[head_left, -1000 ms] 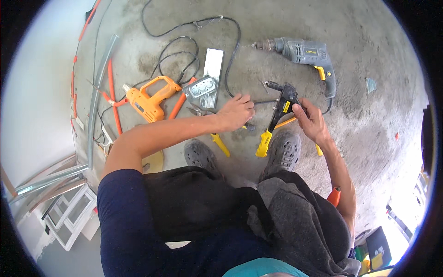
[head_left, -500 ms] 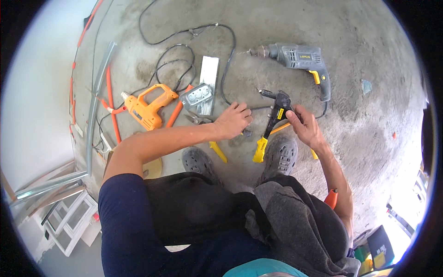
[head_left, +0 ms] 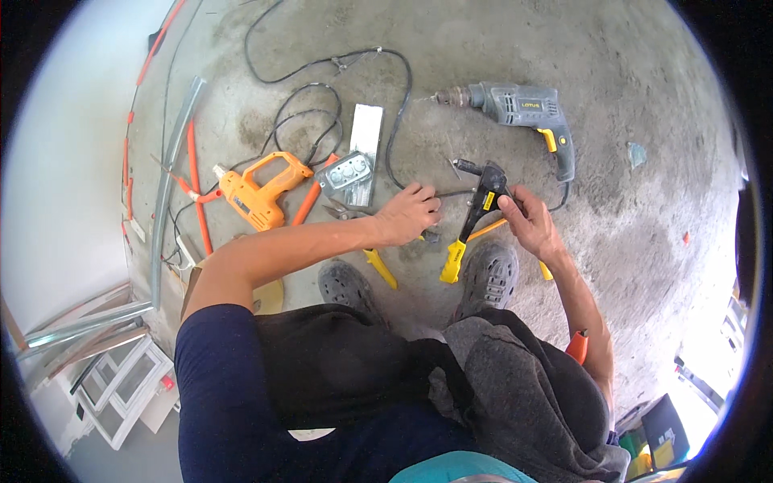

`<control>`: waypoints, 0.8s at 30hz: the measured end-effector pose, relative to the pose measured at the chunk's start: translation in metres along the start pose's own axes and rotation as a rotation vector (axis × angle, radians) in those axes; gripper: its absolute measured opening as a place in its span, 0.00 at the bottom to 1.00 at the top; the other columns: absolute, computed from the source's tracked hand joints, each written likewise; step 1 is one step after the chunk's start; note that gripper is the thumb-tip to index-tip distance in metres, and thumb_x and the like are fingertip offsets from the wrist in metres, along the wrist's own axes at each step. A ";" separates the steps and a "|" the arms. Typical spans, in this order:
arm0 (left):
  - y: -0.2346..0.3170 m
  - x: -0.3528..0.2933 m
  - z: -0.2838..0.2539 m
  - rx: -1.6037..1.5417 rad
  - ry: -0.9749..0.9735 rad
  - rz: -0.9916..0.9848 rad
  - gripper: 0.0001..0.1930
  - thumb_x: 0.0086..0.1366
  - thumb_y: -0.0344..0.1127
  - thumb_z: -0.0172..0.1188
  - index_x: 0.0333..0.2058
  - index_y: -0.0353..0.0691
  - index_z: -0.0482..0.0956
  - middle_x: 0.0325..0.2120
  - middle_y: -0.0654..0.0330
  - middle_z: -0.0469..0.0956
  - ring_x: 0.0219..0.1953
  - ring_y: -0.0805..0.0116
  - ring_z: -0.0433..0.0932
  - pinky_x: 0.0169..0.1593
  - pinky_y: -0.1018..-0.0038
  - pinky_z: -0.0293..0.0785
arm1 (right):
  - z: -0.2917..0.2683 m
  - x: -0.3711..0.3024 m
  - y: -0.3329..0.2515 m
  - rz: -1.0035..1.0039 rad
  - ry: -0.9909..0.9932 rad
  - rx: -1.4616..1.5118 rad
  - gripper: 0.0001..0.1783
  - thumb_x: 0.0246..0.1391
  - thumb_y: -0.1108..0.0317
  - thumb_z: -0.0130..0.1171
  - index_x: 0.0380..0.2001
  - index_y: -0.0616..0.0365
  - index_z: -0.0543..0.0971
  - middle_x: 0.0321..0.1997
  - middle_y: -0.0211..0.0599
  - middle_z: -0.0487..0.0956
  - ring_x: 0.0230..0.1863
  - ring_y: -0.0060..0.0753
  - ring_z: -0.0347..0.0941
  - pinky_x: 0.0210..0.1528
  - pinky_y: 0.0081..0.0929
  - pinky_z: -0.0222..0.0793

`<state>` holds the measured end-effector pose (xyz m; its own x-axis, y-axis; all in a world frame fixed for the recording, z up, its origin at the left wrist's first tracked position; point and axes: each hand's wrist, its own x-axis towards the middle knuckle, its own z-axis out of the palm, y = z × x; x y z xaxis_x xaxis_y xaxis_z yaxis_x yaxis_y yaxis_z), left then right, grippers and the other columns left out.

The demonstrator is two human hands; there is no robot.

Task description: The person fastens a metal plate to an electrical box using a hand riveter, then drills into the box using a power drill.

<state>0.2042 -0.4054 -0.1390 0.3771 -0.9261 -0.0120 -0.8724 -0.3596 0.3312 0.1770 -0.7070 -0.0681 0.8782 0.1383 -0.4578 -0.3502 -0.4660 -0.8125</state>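
Observation:
My right hand [head_left: 531,224] is closed around a hand riveter [head_left: 481,200], a black tool with a yellow grip, its thumb on the tool's head. A thin pin shows at the riveter's nose. Left of it, my left hand [head_left: 408,214] has its fingers curled in; whatever they hold, if anything, is hidden. Below that hand lies a small dark and yellow piece [head_left: 429,237]. Snips [head_left: 378,266] with yellow handles rest on the floor, partly behind my left forearm. A clear case [head_left: 348,172] with round silver pieces sits on a metal strip [head_left: 366,133].
A grey drill [head_left: 515,105] with a black cord lies at the far right. An orange heat gun [head_left: 262,189] lies on the left, near orange tubing [head_left: 196,165] and a long metal channel [head_left: 171,161]. White frames [head_left: 121,386] lean at the lower left. My shoes [head_left: 487,274] stand below the hands.
The view has shifted slightly, so the floor things appear a little lower. Both hands keep nearly the same pose, the right one still on the hand riveter.

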 end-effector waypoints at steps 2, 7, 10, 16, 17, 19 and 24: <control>0.000 0.003 -0.005 -0.002 -0.010 0.024 0.10 0.56 0.37 0.60 0.37 0.46 0.83 0.39 0.66 0.74 0.49 0.65 0.70 0.52 0.67 0.65 | -0.001 -0.003 -0.007 0.013 -0.006 -0.002 0.25 0.68 0.48 0.55 0.33 0.63 0.74 0.22 0.34 0.69 0.26 0.26 0.61 0.28 0.33 0.60; 0.003 0.006 -0.010 0.032 -0.035 0.046 0.10 0.57 0.36 0.60 0.38 0.44 0.81 0.41 0.65 0.74 0.49 0.63 0.70 0.52 0.67 0.65 | -0.003 -0.003 -0.002 -0.003 -0.019 0.009 0.26 0.68 0.47 0.54 0.34 0.63 0.75 0.22 0.34 0.69 0.26 0.25 0.62 0.28 0.32 0.60; 0.003 0.007 -0.009 -0.018 0.062 0.022 0.09 0.59 0.34 0.60 0.39 0.42 0.79 0.41 0.63 0.75 0.49 0.60 0.71 0.52 0.64 0.66 | -0.006 -0.002 -0.005 0.042 -0.029 0.006 0.26 0.68 0.47 0.54 0.33 0.63 0.75 0.21 0.33 0.69 0.26 0.24 0.62 0.28 0.31 0.60; -0.013 0.025 -0.070 -0.665 0.368 -0.494 0.07 0.64 0.28 0.64 0.39 0.36 0.77 0.30 0.57 0.80 0.33 0.57 0.80 0.39 0.67 0.75 | -0.018 0.000 -0.003 0.040 -0.048 0.132 0.26 0.69 0.46 0.53 0.33 0.62 0.75 0.20 0.27 0.67 0.24 0.20 0.61 0.26 0.28 0.58; -0.016 0.027 -0.092 -0.736 0.317 -0.576 0.07 0.65 0.29 0.65 0.41 0.36 0.79 0.31 0.58 0.82 0.32 0.61 0.81 0.38 0.68 0.75 | -0.019 0.000 -0.002 0.049 -0.059 0.191 0.25 0.70 0.46 0.53 0.34 0.61 0.75 0.21 0.25 0.66 0.24 0.18 0.61 0.25 0.26 0.57; -0.022 0.026 -0.120 -0.803 0.275 -0.662 0.08 0.66 0.30 0.66 0.42 0.36 0.80 0.32 0.58 0.83 0.32 0.66 0.81 0.36 0.70 0.76 | -0.020 0.002 -0.003 0.051 -0.078 0.244 0.24 0.70 0.46 0.53 0.34 0.60 0.75 0.21 0.22 0.66 0.24 0.17 0.60 0.25 0.25 0.57; -0.024 0.022 -0.157 -0.731 0.496 -0.492 0.08 0.65 0.28 0.66 0.43 0.37 0.85 0.30 0.59 0.82 0.30 0.69 0.78 0.37 0.72 0.73 | -0.019 0.008 -0.013 0.060 -0.241 0.479 0.19 0.72 0.50 0.52 0.36 0.56 0.75 0.23 0.16 0.61 0.24 0.13 0.54 0.24 0.19 0.53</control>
<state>0.2820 -0.3993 0.0014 0.8755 -0.4819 0.0352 -0.2432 -0.3764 0.8940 0.1943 -0.7165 -0.0543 0.7722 0.3466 -0.5325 -0.5563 -0.0361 -0.8302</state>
